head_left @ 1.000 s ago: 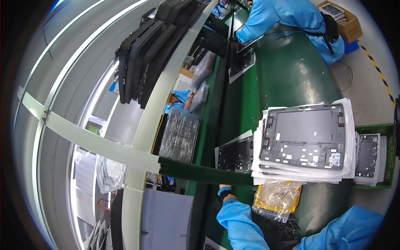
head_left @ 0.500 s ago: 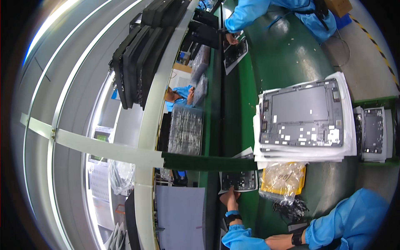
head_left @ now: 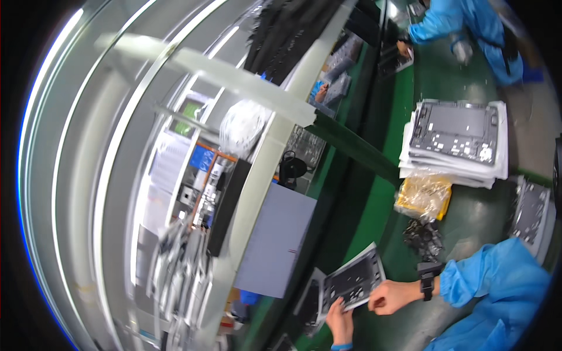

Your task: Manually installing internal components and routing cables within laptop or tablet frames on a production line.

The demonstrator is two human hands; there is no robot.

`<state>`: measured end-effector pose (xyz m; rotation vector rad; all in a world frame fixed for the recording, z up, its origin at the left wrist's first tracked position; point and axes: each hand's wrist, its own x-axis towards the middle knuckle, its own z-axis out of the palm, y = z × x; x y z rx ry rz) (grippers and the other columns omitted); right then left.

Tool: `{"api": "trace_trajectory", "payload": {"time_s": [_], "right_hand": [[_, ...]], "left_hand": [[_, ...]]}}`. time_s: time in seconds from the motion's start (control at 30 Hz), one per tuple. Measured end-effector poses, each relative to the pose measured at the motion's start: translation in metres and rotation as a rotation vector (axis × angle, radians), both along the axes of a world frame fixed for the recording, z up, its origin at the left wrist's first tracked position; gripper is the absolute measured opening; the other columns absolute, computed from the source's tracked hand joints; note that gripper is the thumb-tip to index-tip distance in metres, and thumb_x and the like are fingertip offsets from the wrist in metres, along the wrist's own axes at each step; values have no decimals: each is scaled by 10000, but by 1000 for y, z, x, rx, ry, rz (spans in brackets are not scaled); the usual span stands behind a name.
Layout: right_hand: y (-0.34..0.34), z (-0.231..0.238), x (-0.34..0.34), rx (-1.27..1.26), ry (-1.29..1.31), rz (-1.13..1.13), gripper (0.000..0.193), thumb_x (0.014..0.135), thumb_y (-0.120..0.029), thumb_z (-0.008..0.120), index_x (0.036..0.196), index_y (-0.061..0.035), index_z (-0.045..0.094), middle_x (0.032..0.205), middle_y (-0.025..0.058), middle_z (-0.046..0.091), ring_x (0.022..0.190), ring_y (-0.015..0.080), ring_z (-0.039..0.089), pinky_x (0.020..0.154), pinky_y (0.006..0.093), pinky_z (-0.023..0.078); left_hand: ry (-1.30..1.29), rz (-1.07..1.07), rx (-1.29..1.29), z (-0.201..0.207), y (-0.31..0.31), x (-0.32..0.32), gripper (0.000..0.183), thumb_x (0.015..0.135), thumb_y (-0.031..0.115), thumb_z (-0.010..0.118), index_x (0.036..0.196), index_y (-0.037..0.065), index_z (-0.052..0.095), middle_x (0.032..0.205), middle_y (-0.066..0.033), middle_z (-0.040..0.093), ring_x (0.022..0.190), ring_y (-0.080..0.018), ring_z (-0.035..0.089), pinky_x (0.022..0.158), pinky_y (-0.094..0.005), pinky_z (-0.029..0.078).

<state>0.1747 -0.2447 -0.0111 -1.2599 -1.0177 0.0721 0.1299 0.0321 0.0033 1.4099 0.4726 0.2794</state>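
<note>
Low in the view, a dark tablet housing (head_left: pixel 352 280) with small light patches lies tilted on a white sheet, its edges bordered in white. My left hand (head_left: pixel 339 323) has its thumb and fingers closed on the housing's near edge. Beside the housing's right corner is my right hand (head_left: pixel 391 297), its fingers curled in; what they hold, if anything, is too small to make out. A black strap (head_left: pixel 429 281) circles my right wrist, below a blue sleeve. Another dark housing (head_left: pixel 310 303) lies just left of the first, partly covered by it.
Right of the green belt (head_left: pixel 374 216), a stack of tablet housings and white sheets (head_left: pixel 453 169) stands on the green bench. Nearer are a yellow tray with clear plastic bags (head_left: pixel 426 198) and a black tangled heap (head_left: pixel 422 238). A co-worker's blue sleeve (head_left: pixel 436 29) shows at the far end.
The view has swung, shifting the scene. My right hand has come up from the bench's near side to the housing's corner. My left hand still grips the near edge of a housing.
</note>
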Motion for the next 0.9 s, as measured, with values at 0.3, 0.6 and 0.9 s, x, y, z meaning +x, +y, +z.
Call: {"api": "trace_trajectory", "payload": {"time_s": [0.3,0.6,0.9], "right_hand": [[-21,103,-30,40,315,222,160,946,49,742,1100,34,781,1104,95,745,1004,169,716,932,294,596],[18,94,-34,-450,-14,297,129,921,27,761,1038,-1,807,1014,101,750,952,204,715,857,311,577],[49,35,-52,-641,-239,64,106,871,-17,810,973,2,792,917,113,754,790,214,741,704,333,594]], "left_hand": [[-105,158,-395,19,-173,-219,557,1045,104,525,1564,-71,425,1301,-258,651,1195,-364,686,1040,-482,570],[196,-255,-401,22,-174,-281,465,1022,52,589,1485,28,543,993,-190,753,867,-263,769,733,-343,623],[-154,-78,1136,42,-71,-200,126,854,26,644,939,-1,734,934,-136,705,903,-334,662,808,-437,550]]}}
